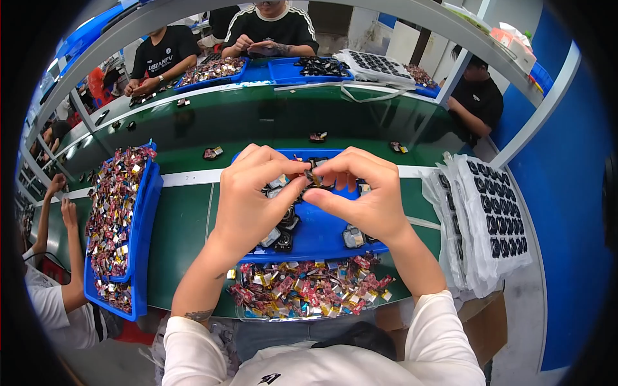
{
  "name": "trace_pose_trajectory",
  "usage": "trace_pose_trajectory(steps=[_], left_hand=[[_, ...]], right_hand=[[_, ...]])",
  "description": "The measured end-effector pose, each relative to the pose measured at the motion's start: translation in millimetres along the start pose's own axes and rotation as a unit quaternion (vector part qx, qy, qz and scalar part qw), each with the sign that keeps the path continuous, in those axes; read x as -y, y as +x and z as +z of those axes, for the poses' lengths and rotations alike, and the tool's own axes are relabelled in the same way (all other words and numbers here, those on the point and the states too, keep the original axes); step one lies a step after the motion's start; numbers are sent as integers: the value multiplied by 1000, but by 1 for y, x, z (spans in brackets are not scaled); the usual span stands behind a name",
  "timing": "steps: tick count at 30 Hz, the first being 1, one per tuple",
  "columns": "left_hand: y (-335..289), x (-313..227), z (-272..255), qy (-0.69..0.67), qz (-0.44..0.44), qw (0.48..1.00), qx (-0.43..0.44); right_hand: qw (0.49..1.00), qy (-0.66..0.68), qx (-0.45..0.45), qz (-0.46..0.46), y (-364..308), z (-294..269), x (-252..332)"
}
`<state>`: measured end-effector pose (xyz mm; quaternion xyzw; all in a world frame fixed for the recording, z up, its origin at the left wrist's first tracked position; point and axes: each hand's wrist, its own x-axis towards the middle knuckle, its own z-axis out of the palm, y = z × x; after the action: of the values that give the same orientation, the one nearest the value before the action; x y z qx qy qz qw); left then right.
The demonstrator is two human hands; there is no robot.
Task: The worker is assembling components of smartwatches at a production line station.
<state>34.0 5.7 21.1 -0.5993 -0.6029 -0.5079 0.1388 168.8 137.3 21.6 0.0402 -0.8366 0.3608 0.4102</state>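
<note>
Above a blue tray [315,252], my left hand [254,193] and my right hand [367,196] meet with fingertips pinched. Between them is a small dark part with a yellowish piece [314,177], its kind too small to make out. Both hands hold it. Under the hands, the tray carries several black-and-grey rounded housings [280,239], partly hidden by my left hand. Another grey-faced housing [353,237] lies below my right hand. Close to my body, a clear shallow container is heaped with small red, yellow and silver wired components [315,289].
Left stands a blue bin [154,193] full of similar components. On the right are stacked white trays [496,212] of black parts. Beyond, a green conveyor [257,122] carries a few assemblies [212,153]. Co-workers sit opposite and at left; metal frame posts [541,106] rise at right.
</note>
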Motion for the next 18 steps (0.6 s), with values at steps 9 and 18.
trace_pose_trajectory(steps=[9,18], left_hand=[[3,2,3,-32,-2,999,10],[-2,2,5,-115,-153,981,24]], right_hand=[[989,61,22,133,3,-16,-4],[989,62,13,134,4,-15,2]])
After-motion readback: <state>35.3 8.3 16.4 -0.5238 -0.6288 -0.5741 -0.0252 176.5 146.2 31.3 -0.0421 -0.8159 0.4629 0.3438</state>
